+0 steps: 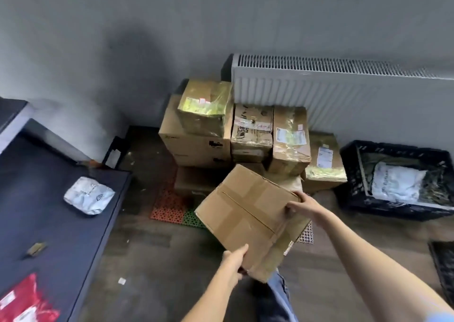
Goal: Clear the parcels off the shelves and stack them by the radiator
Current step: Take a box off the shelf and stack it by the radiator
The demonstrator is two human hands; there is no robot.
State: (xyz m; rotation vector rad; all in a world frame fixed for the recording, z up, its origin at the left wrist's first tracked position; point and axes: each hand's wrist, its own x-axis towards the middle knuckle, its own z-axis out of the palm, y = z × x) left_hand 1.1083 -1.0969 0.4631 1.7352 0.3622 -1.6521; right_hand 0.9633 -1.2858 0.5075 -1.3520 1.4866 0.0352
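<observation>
I hold a taped brown cardboard box (248,216) tilted in the air above the floor, just in front of the parcel stack. My left hand (234,260) grips its near lower corner, and my right hand (303,205) grips its far right edge. Against the white radiator (344,93) stands a pile of several cardboard parcels (204,125), some wrapped in shiny tape, with labels on top. A white soft parcel (88,195) and a red one (24,299) lie on the dark shelf (49,223) at the left.
A black plastic crate (353,171) with a white bag inside stands on the floor at the right. Orange and green perforated mats (172,206) lie under the stack. Another dark crate edge (444,267) shows at the far right. The floor is dark wood.
</observation>
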